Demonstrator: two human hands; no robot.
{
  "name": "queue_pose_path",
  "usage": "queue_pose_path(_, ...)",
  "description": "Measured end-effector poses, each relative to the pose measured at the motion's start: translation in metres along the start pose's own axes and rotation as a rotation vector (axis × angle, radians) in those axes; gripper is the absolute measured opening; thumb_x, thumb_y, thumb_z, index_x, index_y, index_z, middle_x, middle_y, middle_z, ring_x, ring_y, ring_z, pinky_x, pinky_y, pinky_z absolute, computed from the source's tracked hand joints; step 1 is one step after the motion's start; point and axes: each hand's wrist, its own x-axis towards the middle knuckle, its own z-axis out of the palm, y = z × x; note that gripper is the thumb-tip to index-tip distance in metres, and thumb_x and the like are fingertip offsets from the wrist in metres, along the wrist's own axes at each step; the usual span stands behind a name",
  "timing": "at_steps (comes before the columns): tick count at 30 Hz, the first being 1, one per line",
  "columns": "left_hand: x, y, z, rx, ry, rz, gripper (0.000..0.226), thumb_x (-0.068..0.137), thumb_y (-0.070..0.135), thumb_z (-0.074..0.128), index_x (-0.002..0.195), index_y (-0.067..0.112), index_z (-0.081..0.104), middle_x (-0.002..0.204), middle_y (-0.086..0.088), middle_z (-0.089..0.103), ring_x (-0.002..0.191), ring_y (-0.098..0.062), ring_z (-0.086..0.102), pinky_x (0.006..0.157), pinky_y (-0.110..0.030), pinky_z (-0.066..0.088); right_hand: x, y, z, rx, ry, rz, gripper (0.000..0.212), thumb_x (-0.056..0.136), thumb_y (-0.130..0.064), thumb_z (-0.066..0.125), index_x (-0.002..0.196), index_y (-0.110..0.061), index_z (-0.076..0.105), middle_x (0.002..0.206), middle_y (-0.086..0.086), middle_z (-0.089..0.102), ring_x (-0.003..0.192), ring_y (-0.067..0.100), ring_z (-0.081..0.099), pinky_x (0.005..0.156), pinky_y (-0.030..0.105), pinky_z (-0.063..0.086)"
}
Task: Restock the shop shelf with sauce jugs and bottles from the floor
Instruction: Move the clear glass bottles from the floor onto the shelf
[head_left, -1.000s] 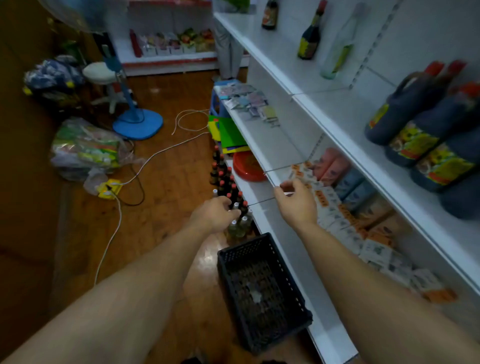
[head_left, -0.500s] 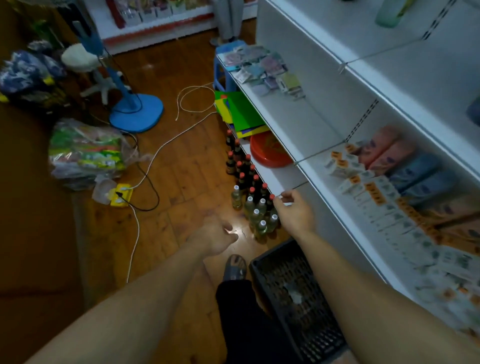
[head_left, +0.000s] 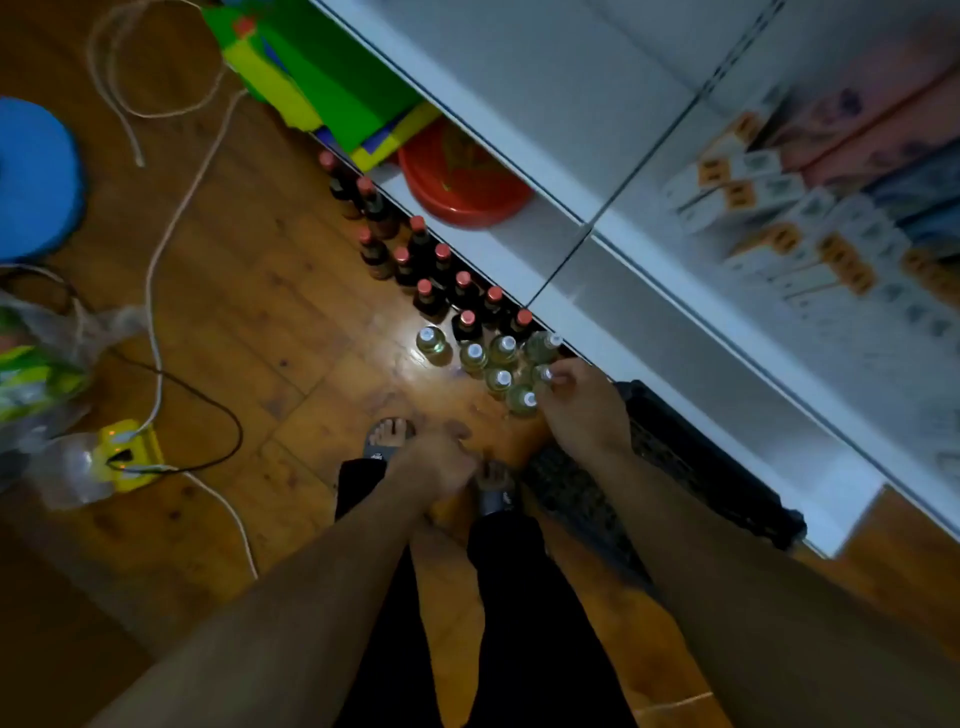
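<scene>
While I look straight down from the head camera, the brown wooden plank floor (head_left: 270, 322) fills most of my view, with the white metal shop shelf unit (head_left: 613, 228) running diagonally along its right side. On the lowest shelf board sits a round red plastic basin (head_left: 462, 182), and higher up I see blurred rows of small white and orange cartons (head_left: 779, 228). A black plastic lattice crate (head_left: 670, 467) rests on the floor against the shelf base, just beside my right forearm. At the left edge lies a round blue fan base (head_left: 36, 176), with a white cable (head_left: 156, 260) trailing to a yellow power strip (head_left: 127, 457).

Against the shelf foot stands a cluster of dark glass sauce bottles with red caps (head_left: 431, 270), and touching its near end is a smaller group of clear pale-green bottles with white caps (head_left: 493, 358). My right hand (head_left: 582, 405) has its fingertips pinched together around the neck of one pale bottle at the near edge of that group, which stands on the floor. My left hand (head_left: 436, 462) hangs loosely curled above my sandalled feet, holding nothing.
</scene>
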Motion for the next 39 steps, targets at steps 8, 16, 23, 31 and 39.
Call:
queue_pose_path(8,0.175,-0.036,-0.004,0.167,-0.069,0.032,0.052,0.089,0.042,0.052,0.138,0.028,0.043,0.135,-0.003,0.056,0.121,-0.025,0.054,0.098,-0.034,0.045,0.098,0.042,0.117,0.054,0.036,0.185,0.036,0.089,-0.042,0.058,0.119,-0.022,0.057,0.125,0.003,0.056,0.112,0.025,0.056,0.081,0.029,0.037)
queue_pose_path(16,0.292,-0.038,0.042,-0.017,0.068,0.084,0.068,0.081,0.038,0.064,0.140,0.031,0.032,0.143,-0.003,0.044,0.124,-0.029,0.051,0.100,-0.047,0.045,0.174,0.114,0.211,0.163,0.106,0.268,0.047,0.089,-0.043,0.060,0.131,-0.026,0.045,0.137,0.002,0.043,0.116,0.026,0.052,0.087,0.035,0.042)
queue_pose_path(23,0.352,-0.039,0.049,-0.136,0.179,0.219,0.051,0.072,0.038,0.058,0.122,0.033,0.056,0.123,-0.002,0.061,0.109,-0.023,0.061,0.093,-0.043,0.051,0.211,0.144,0.256,0.224,0.146,0.204,0.056,0.089,-0.036,0.062,0.139,-0.022,0.040,0.141,0.001,0.045,0.126,0.021,0.045,0.084,0.022,0.030)
queue_pose_path(31,0.362,-0.058,0.057,-0.247,0.258,0.314,0.039,0.082,0.013,0.070,0.120,0.019,0.062,0.126,-0.003,0.058,0.113,-0.017,0.055,0.101,-0.029,0.042,0.225,0.146,0.275,0.387,0.290,0.201,0.018,0.087,-0.019,0.062,0.102,-0.018,0.052,0.108,-0.002,0.055,0.091,0.010,0.048,0.067,0.021,0.033)
queue_pose_path(39,0.303,-0.068,0.031,-0.202,0.235,0.376,0.037,0.076,0.038,0.066,0.112,0.033,0.064,0.117,0.003,0.066,0.109,-0.021,0.062,0.097,-0.043,0.048,0.176,0.115,0.230,0.414,0.263,0.156,0.018,0.085,-0.017,0.063,0.102,-0.019,0.058,0.105,-0.007,0.057,0.091,0.007,0.050,0.070,0.021,0.037)
